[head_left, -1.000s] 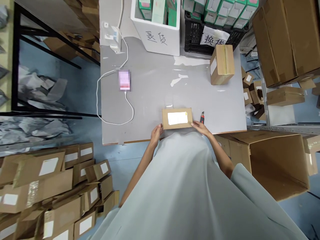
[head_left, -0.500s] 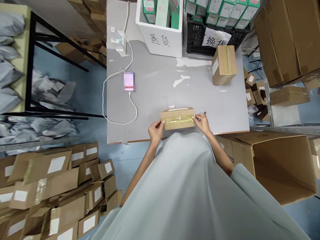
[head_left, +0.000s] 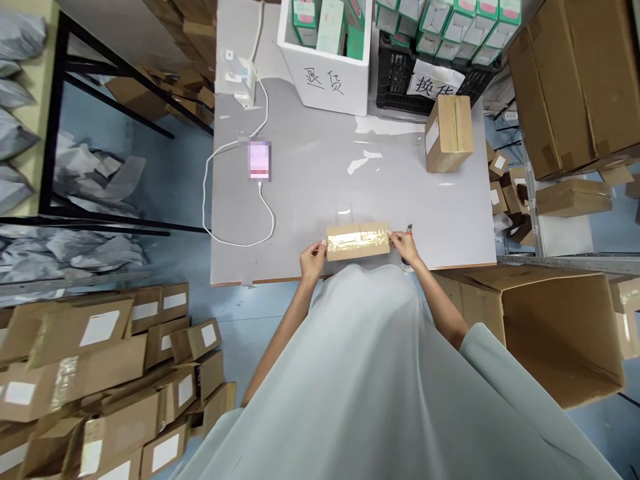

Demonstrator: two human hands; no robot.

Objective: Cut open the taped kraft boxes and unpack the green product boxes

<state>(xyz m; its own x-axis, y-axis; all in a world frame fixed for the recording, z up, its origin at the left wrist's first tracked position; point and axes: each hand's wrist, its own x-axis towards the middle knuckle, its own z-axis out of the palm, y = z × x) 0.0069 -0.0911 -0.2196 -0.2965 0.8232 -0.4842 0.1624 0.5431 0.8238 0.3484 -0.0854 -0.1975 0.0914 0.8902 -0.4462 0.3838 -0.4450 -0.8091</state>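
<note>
A small cardboard box (head_left: 358, 251), with shiny clear tape along its upper face, is at the table's front edge, close to my body. At its left end my left hand (head_left: 313, 259) grips the edge between thumb and fingers. My right hand (head_left: 404, 245) pinches the right end of the same box. Just beyond my right fingers a small dark object (head_left: 410, 229) lies on the grey table (head_left: 310, 180); its kind I cannot make out.
Farther back stand a taped carton (head_left: 449, 137), a white foam bin (head_left: 327, 87) and a black crate (head_left: 395, 80) holding green-white boxes. A cabled phone (head_left: 259, 160) lies left. Stacked cartons (head_left: 110, 363) flank the floor at left; a large open carton (head_left: 560, 327) sits right.
The box has tilted so that its taped face shows brighter and the white label at its back edge is out of sight. Both hands stay on its ends.
</note>
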